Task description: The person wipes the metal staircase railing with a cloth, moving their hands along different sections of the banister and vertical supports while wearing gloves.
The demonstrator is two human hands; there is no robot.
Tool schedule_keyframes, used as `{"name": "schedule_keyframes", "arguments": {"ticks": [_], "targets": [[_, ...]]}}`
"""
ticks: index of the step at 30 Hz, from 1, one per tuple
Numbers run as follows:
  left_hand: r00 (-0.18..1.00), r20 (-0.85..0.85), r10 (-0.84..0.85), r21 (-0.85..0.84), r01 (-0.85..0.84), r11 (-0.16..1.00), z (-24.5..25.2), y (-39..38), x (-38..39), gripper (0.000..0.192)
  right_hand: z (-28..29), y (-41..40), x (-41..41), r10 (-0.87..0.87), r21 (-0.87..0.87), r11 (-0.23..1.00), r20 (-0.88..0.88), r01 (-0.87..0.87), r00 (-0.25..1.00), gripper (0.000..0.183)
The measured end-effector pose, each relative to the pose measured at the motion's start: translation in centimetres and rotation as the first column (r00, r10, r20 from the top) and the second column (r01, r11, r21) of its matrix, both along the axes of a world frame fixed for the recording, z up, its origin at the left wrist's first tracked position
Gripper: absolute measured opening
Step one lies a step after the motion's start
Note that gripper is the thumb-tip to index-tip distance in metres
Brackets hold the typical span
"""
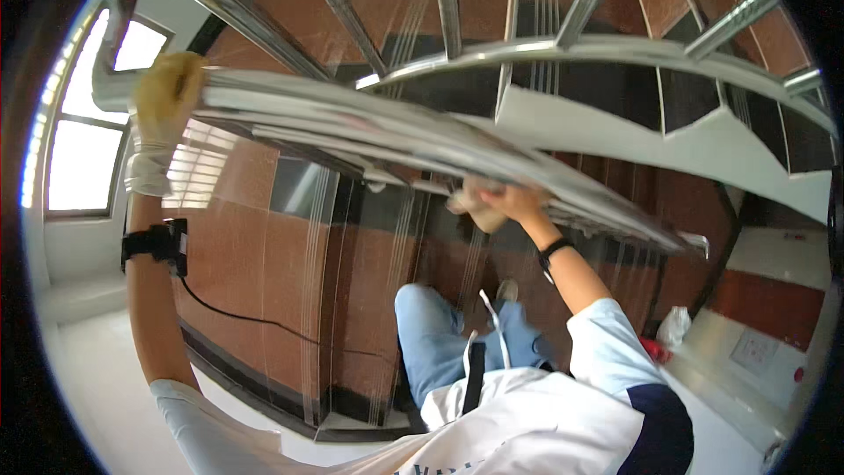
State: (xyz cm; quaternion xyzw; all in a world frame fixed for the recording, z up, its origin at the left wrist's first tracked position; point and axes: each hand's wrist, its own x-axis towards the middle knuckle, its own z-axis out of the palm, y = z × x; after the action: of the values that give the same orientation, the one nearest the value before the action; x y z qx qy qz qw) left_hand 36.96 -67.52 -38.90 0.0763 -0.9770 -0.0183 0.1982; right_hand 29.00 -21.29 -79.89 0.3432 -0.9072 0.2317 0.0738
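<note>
My left hand (168, 92), in a yellow-and-white work glove, is closed around the upper end of a metal stair handrail (316, 102). My bare right hand (521, 201) is beside the lower side of the same rail, farther down its slope. A pale beige cloth or glove (484, 208) is bunched in its fingers. Motion blur hides how the fingers sit and whether they touch the rail. Below the rail, metal balusters and flat bars (336, 145) run partly out of sight.
Reddish-brown and black stone stairs (290, 244) lie below me. Another railing (593, 49) with metal bars crosses the far side, beside a pale jagged-edged panel (626, 135). A window (89, 158) is at left. A white plastic bag (674, 325) sits at lower right.
</note>
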Motion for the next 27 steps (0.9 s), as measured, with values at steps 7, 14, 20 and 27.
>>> {"name": "schedule_keyframes", "arguments": {"ticks": [7,14,20,27], "targets": [[0.958,-0.163,-0.235,-0.385,0.158,0.909,-0.2,2.5,-0.5,0.015,0.7,0.2,0.3,-0.011,-0.055,0.998,0.446,0.040,0.895,0.053],[0.968,-0.152,-0.200,-0.448,0.113,0.887,-0.7,1.3,0.0,0.019,9.2,-9.4,0.7,0.153,-0.131,0.985,0.346,-0.114,0.926,0.052],[0.931,-0.254,-0.263,-0.467,0.120,0.876,-1.7,0.7,-1.4,0.012,6.5,-9.4,-1.7,0.521,-0.478,0.835,0.527,-0.272,0.671,0.047],[0.927,-0.286,-0.244,-0.498,0.074,0.864,-1.2,1.2,-0.1,0.016,16.9,-23.1,0.8,0.569,-0.270,0.822,0.332,-0.502,0.752,0.058]]}}
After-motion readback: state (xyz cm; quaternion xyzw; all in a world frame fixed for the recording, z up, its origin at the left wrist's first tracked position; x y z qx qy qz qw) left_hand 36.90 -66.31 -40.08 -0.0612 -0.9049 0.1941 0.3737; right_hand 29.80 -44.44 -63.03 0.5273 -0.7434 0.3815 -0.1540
